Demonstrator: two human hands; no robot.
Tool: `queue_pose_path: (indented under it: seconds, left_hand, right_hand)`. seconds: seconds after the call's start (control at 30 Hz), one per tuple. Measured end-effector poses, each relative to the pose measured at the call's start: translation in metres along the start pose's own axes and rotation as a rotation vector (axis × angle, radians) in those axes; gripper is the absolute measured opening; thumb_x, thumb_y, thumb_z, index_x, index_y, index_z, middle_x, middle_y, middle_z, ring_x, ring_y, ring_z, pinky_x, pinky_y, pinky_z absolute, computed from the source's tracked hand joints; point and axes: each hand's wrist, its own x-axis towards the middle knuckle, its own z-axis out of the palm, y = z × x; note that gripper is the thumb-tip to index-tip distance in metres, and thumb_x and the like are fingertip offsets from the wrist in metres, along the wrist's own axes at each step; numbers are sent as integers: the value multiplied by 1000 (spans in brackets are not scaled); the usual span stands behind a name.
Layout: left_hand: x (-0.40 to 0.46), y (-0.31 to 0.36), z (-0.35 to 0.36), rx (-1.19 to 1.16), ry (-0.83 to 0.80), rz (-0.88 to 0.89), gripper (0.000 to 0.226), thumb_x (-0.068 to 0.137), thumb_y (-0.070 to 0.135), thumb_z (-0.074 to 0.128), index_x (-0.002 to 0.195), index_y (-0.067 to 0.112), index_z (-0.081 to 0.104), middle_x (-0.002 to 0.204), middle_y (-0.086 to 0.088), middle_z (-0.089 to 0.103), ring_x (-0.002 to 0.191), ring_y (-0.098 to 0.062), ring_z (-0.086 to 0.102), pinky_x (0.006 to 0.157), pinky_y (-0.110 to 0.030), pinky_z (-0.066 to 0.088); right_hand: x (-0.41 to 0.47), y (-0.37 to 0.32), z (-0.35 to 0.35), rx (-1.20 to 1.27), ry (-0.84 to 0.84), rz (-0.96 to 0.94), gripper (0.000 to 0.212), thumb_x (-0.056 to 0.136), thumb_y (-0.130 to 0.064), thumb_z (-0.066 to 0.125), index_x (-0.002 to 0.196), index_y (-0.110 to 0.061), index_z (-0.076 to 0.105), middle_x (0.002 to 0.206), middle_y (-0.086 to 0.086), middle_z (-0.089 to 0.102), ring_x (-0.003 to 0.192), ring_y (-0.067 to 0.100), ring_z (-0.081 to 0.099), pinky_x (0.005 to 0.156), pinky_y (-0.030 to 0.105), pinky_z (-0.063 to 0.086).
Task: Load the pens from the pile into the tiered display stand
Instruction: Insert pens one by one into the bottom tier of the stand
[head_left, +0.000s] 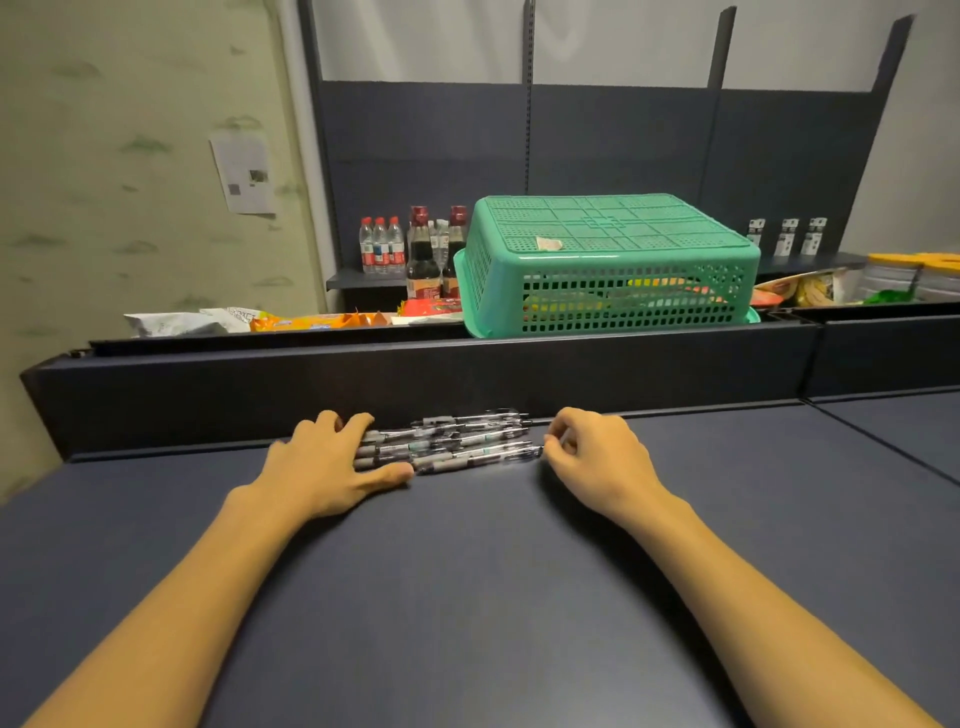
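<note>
In the head view, a pile of clear-barrelled pens with grey grips (451, 440) is seen lying lengthwise on the dark blue matte shelf surface (467, 571), close against the low dark back ledge (415, 374). An exact count cannot be made, since the pens overlap and blur; roughly eight to ten barrels can be made out. The left hand (327, 462) is laid at the left end of the pile, its fingers spread and curved over the pen ends, its thumb stretched along the near side of the pile; the pens are touched, but no pen is seen lifted. The right hand (597, 452) is placed at the right end, its fingers curled inward beside the pen tips; whether a tip is pinched cannot be told. No tiered stand can be identified in this view.

Beyond the ledge, one upturned green perforated plastic basket (608, 265) is seen, with coloured packets under it. To its left, three small clear water bottles with red caps (382, 245) and two dark sauce bottles (434, 254) are stood on a shelf. One white paper sheet (243, 174) is stuck to the pale wall.
</note>
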Motion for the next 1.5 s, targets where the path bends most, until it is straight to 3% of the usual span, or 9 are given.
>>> queue_pose_path:
  seconds: [0.13, 0.33, 0.53, 0.67, 0.77, 1.0, 1.13, 1.37, 1.5]
  left_hand:
    - [0, -8, -1, 41, -73, -86, 82, 73, 85, 28, 142, 41, 22, 138, -9, 36, 127, -30, 34, 102, -58, 31]
    - [-1, -8, 5, -197, 0, 1, 53, 82, 69, 45, 127, 42, 38, 107, -1, 36, 102, -20, 33, 96, -44, 31]
    - [1, -14, 8, -385, 46, 115, 47, 75, 70, 43, 112, 41, 50, 100, 4, 46, 100, -19, 46, 94, -46, 42]
    - [-1, -4, 10, -537, 131, 147, 42, 83, 53, 59, 118, 29, 54, 113, 3, 55, 98, -12, 54, 88, -32, 47]
    - [-4, 7, 11, -578, 166, 190, 44, 86, 48, 61, 123, 26, 53, 115, 4, 57, 100, -10, 54, 85, -25, 44]
    - [-2, 33, 10, -566, 93, 264, 70, 71, 70, 59, 127, 29, 50, 117, 9, 52, 106, -10, 53, 94, -29, 45]
    - [7, 45, 12, -522, 47, 340, 79, 64, 75, 63, 129, 32, 47, 125, 7, 51, 109, -9, 50, 98, -34, 46]
    - [25, 58, 15, -344, 73, 418, 97, 57, 85, 57, 138, 35, 36, 138, 6, 33, 126, -15, 30, 110, -39, 28]
    - [35, 64, 9, -291, -59, 396, 115, 55, 87, 56, 147, 28, 23, 145, 3, 31, 130, -17, 30, 110, -40, 30]
  right_hand:
    - [4, -3, 2, -13, -14, -21, 13, 93, -33, 52, 94, -24, 61, 92, -4, 68, 88, 24, 61, 65, 28, 39]
    - [0, -2, 2, -7, -20, -7, 13, 93, -32, 52, 93, -24, 62, 91, -5, 67, 88, 24, 60, 67, 29, 38]
    - [-2, -2, 1, 12, -20, -3, 11, 92, -33, 53, 89, -26, 60, 90, -6, 67, 86, 22, 59, 67, 28, 39]
    - [-1, -2, 2, 11, -20, 0, 13, 92, -33, 53, 92, -25, 63, 90, -6, 67, 86, 22, 60, 66, 28, 39]
    - [-1, -2, 2, 14, -24, 6, 13, 91, -32, 53, 92, -25, 63, 91, -5, 68, 87, 23, 61, 66, 28, 39]
    - [0, -3, 1, 20, -41, 7, 12, 92, -31, 53, 93, -25, 63, 91, -4, 69, 88, 24, 61, 66, 28, 40]
    - [1, -1, 0, 27, -26, 19, 12, 92, -31, 52, 92, -24, 63, 81, -6, 64, 82, 23, 60, 64, 28, 40]
    - [2, 0, -6, 34, 6, 23, 13, 92, -28, 51, 93, -23, 64, 81, -9, 62, 78, 18, 55, 62, 27, 37]
    - [3, 0, -7, 34, 12, 28, 14, 92, -28, 51, 93, -23, 64, 80, -8, 62, 80, 19, 59, 62, 27, 38]
